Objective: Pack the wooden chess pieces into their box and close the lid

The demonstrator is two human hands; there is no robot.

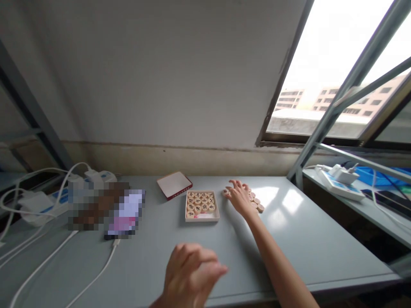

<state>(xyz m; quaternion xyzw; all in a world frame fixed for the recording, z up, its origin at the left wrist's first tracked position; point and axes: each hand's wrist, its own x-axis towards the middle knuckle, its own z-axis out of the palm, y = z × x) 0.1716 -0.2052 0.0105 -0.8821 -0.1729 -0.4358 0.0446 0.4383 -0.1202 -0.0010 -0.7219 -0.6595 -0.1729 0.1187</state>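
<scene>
Right hand (239, 199) spread over loose xiangqi pieces (256, 203) on the desk (305, 244)
The right hand is released, fingers splayed and lying on the far end of a short row of pieces, just right of a shallow box (203, 219) packed with more pieces (198, 202). The left hand (189, 273) hangs nearer, above the desk, blurred, fingers loosely curled, gripping nothing visible. Beyond the box, toward the far edge, lies a red-edged white lid (174, 184). Further left sits a pixelated patch (96, 205) hiding whatever lies there, with white cables (41, 266) running across the desk's left side, and a power strip (58, 199) behind them
</scene>
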